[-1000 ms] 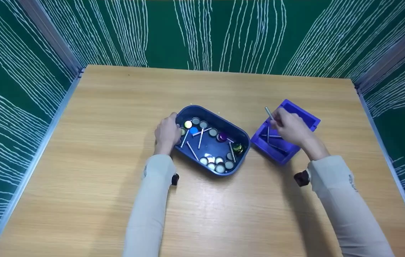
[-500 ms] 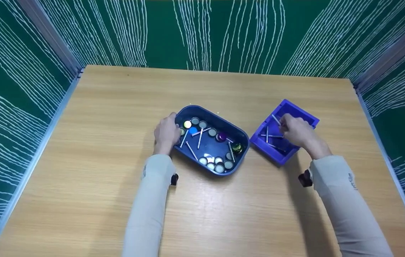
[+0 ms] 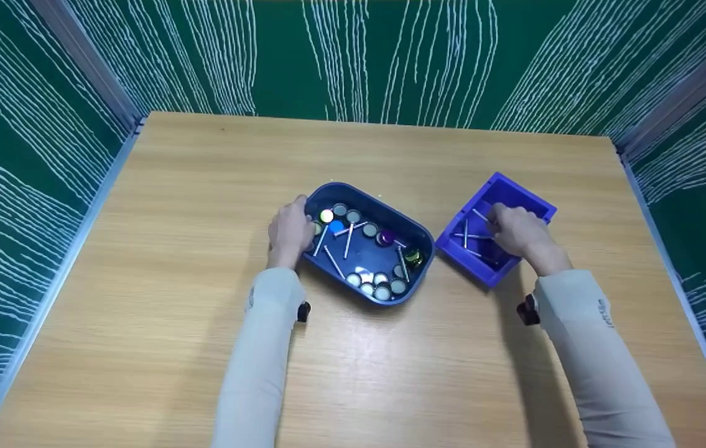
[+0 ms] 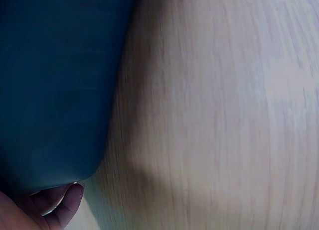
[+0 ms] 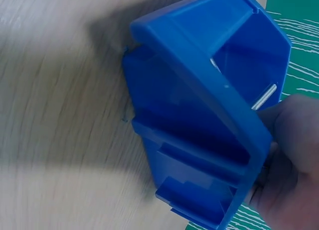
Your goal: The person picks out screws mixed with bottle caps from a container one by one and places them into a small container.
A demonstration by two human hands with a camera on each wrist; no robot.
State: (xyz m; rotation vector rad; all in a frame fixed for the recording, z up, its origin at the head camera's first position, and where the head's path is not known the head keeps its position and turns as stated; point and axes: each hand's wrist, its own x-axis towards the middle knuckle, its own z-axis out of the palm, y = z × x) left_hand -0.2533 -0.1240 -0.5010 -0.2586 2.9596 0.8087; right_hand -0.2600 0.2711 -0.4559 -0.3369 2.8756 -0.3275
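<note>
My left hand [image 3: 290, 233] grips the left end of a dark blue oval tub [image 3: 399, 221]; in the left wrist view its fingers [image 4: 70, 205] curl at the tub's corner. Inside the tub lie several round caps [image 3: 382, 292] and several thin metal screws [image 3: 334, 262]. My right hand [image 3: 520, 233] reaches into a purple-blue bin [image 3: 461, 264], pinching a silver screw [image 3: 481, 215] whose threaded end [image 5: 264, 97] shows in the right wrist view. Fingertips are hidden behind the hand and bin wall. A few more screws [image 3: 466, 233] lie crossed on the bin's floor.
The tub and bin stand nearly corner to corner on a wooden table [image 3: 353, 373]. Green panels [image 3: 377, 62] with white wavy lines enclose its back and sides. Small dark wrist cameras [image 3: 528, 311] hang by both cuffs.
My right hand has lowered into the bin and moved slightly right, bringing the screw down from above the rim. The left hand and tub have stayed in place.
</note>
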